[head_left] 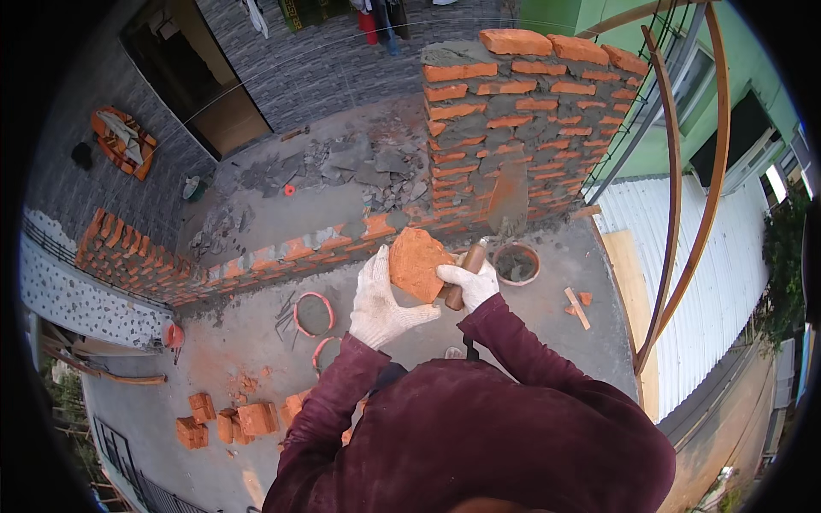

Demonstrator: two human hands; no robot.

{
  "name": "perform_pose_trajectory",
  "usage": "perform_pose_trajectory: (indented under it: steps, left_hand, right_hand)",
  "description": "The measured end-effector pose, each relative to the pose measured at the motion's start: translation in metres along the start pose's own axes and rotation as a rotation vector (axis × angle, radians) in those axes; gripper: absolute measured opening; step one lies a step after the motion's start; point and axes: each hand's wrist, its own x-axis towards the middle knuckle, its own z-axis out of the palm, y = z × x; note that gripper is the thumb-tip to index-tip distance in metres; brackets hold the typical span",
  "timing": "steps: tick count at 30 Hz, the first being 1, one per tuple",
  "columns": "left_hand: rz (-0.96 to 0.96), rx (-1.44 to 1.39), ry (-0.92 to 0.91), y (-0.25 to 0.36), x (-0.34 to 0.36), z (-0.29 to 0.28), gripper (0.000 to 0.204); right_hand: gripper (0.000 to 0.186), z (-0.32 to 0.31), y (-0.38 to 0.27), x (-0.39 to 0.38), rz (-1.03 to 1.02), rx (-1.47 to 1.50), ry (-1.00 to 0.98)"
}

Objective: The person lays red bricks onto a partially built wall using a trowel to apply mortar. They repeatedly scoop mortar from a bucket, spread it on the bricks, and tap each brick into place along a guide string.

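At the lower centre of the frame, a person in a maroon top (pixel 479 436) holds both gloved hands forward. The left hand (pixel 380 301) has fingers and thumb spread apart, its fingers along the left edge of an orange brick (pixel 419 265) at the centre of the frame. The right hand (pixel 470 282) is clamped on the wooden handle of a trowel (pixel 509 192), its thumb against the brick's right edge. Below lies a grey concrete floor (pixel 231 333), dusted orange around loose bricks (pixel 258 419) at lower left. A round tub (pixel 538 262) of mortar stands right of centre, a red-rimmed bucket (pixel 297 316) left of it. Beyond, a low brick wall (pixel 299 248) crosses toward the left, meeting a taller brick wall (pixel 539 120) at upper right. Behind the low wall, grey rubble (pixel 359 162) litters the ground before a stone-patterned wall (pixel 299 60) with an open doorway (pixel 227 128); a green building (pixel 556 13) fills the upper right.
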Motion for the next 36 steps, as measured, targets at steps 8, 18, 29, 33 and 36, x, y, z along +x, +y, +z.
perform_pose_trajectory:
  steps: [8,18,29,33,36]
  left_hand:
    - [0.216,0.069,0.104,0.046,0.176,0.003,0.135]
    - [0.483,-0.197,0.045,0.02,0.463,-0.092,0.117]
    - [0.624,-0.194,-0.012,0.03,0.613,-0.074,0.114]
    - [0.651,-0.021,0.039,0.04,0.618,-0.071,0.114]
    - [0.608,-0.052,0.017,0.042,0.621,-0.072,0.115]
  right_hand:
    - [0.057,0.002,-0.116,0.073,-0.304,0.091,0.065]
    - [0.057,-0.025,-0.171,0.129,-0.394,-0.003,0.242]
    - [0.042,-0.025,-0.154,0.159,-0.254,-0.094,0.516]
    - [0.044,-0.028,-0.16,0.171,-0.265,-0.146,0.554]
    - [0.041,-0.043,-0.165,0.176,-0.283,-0.216,0.544]
